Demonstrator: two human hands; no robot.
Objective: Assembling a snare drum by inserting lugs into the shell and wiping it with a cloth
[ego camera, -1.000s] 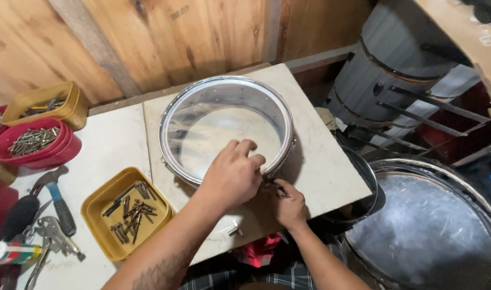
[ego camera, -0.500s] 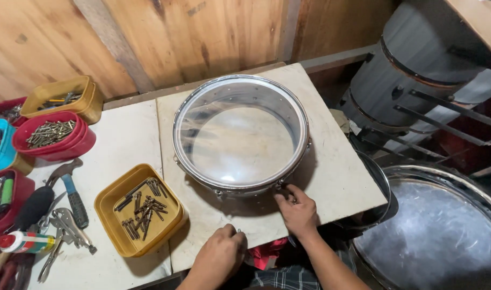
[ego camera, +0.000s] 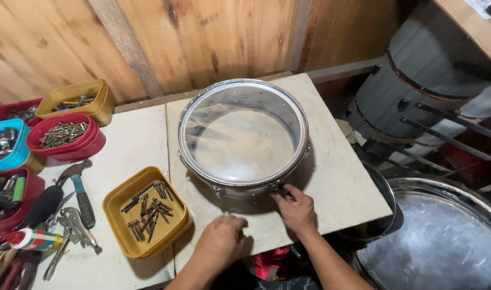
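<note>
While the right hand (ego camera: 296, 210) sits low and right of centre, its fingers are curled and pinched against the near rim of the drum shell (ego camera: 243, 137), right at a small metal fitting on the side; whether anything is gripped between those fingertips, I cannot tell. Over to the left hand (ego camera: 220, 240), at bottom centre: it lies palm down on the pale board (ego camera: 336, 177), fingers loosely bent, holding nothing, just short of the drum. That drum, a shiny round shell with a clear skin, stands flat on the board in the middle of the frame. Just left of the left hand is a yellow tray (ego camera: 146, 217) of dark screws. Further left on the white tabletop (ego camera: 128, 140) lie locking pliers (ego camera: 72, 223) and a blue-handled tool (ego camera: 82, 194). Upper left, a red tub (ego camera: 67, 136) of screws, another yellow tub (ego camera: 78, 100) behind it, and a blue tub (ego camera: 6, 145) at the edge. On the far right, a grey drum body (ego camera: 417, 91) leans above a big metal basin (ego camera: 444, 241).
</note>
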